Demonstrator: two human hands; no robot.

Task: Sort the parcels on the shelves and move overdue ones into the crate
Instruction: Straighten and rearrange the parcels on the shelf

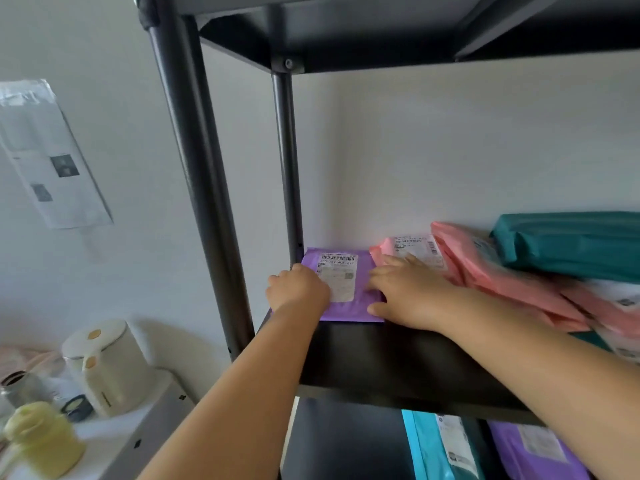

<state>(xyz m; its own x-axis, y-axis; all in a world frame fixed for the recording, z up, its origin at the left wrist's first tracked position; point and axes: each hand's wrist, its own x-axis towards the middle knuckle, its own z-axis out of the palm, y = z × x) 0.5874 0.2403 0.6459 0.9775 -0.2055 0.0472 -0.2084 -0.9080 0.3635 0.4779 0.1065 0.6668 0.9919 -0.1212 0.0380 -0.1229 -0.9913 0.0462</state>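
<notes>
Lying flat at the left end of the black metal shelf board, close to the rear upright post, a purple plastic mailer shows its white barcode label face up. The left hand sits at this mailer's left edge, knuckles up and fingers curled down over the edge, gripping it. The right hand lies flat with straight, spread fingers and holds nothing; its palm presses on the purple mailer's right edge while its fingertips reach onto a pink plastic mailer just beside it, also label up. Further right, a second pink bag leans against a stack, with a dark teal wrapped parcel on top. On the shelf below are a turquoise mailer and a second purple mailer. Off to the left, a cream electric kettle and a yellow-green bottle stand on a white surface.
</notes>
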